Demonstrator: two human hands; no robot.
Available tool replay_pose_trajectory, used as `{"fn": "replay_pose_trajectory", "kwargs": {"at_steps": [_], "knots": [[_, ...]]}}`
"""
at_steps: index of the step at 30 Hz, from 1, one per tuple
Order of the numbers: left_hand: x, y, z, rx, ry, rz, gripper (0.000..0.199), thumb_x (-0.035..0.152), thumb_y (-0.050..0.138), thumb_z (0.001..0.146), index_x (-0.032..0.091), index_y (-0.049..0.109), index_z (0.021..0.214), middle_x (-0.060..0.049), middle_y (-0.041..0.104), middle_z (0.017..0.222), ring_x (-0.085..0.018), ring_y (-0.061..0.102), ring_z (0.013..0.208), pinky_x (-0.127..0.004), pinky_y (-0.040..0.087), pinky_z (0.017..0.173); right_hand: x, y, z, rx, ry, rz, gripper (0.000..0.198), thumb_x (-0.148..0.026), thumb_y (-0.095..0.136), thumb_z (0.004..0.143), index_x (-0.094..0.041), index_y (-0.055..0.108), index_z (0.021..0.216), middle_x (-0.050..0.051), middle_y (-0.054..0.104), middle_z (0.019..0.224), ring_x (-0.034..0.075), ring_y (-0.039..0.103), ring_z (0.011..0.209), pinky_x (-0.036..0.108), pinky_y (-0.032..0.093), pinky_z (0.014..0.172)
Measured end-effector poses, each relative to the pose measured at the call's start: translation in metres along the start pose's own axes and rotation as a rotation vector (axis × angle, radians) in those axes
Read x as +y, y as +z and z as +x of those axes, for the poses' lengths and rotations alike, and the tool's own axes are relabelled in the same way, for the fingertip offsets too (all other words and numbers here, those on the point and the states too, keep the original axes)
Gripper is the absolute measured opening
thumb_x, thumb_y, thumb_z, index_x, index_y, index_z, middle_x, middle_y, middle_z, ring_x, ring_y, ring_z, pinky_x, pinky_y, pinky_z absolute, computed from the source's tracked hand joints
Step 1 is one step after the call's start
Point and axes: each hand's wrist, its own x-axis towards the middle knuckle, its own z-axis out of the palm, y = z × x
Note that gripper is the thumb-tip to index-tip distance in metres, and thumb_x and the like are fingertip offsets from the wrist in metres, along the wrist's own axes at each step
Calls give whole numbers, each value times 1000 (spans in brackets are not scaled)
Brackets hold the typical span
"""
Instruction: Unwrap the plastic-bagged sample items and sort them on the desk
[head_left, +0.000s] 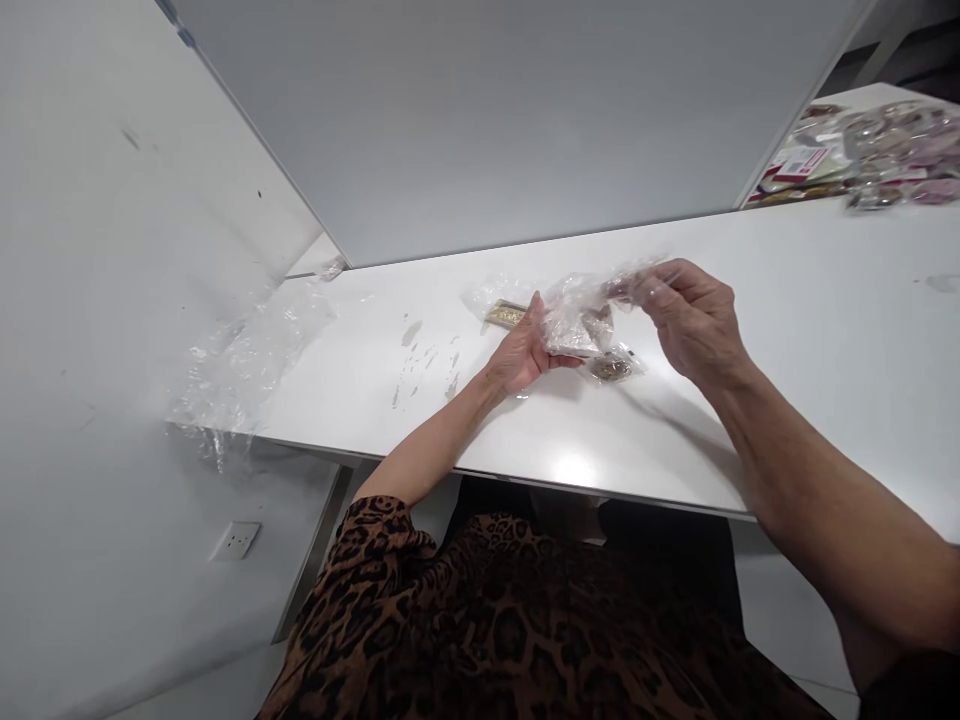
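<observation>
In the head view, the clear bag (577, 325) is bunched between my hands over the surface (817, 330), toward two o'clock from the middle. My left hand (525, 355) has its fingers curled around the bag's lower part, thumb up; my right hand (694, 310), at about three o'clock from it, pinches the bag's upper end. If I pull too hard there, the thin plastic could tear and spill whatever is inside, which the creases hide from me. The small packet (611, 370) at the bag's five o'clock looks poorly supported, so a loosened left grip might drop it. The gold strip (506, 313) at nine o'clock, beside my thumb, could get knocked away. Farther out at nine, crumpled plastic (255, 345) overhangs the near edge; a brush of my sleeve (375, 545) might drag it down.
</observation>
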Motion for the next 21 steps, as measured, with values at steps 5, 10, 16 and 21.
{"fn": "replay_pose_trajectory", "kwargs": {"at_steps": [5,10,16,21], "knots": [[-8,0,1,26,-63,-92,60,53,66,100,26,60,153,-13,77,131,-29,76,119,-42,64,100,3,-3,6,160,174,256,34,-51,88,83,-26,65,86,1,77,95,19,75,85,42,65,89],[-16,-10,4,-128,-91,144,70,27,86,81,23,67,147,-15,79,126,-32,76,121,-46,57,109,22,-30,19,368,257,351,22,-37,81,80,-28,60,80,3,76,100,23,71,109,41,64,95],[-14,-1,-6,-292,-169,241,69,17,86,72,14,71,139,-17,82,112,-30,81,102,-46,60,102,39,-48,30,633,312,343,25,-21,74,84,-27,50,77,8,64,91,26,65,116,51,58,106],[-12,9,-11,-48,-47,95,79,8,82,79,25,59,152,-9,81,121,-26,78,114,-42,60,105,21,-33,19,646,206,61,15,-37,68,93,-28,57,98,8,63,117,28,60,116,56,52,102]]}}
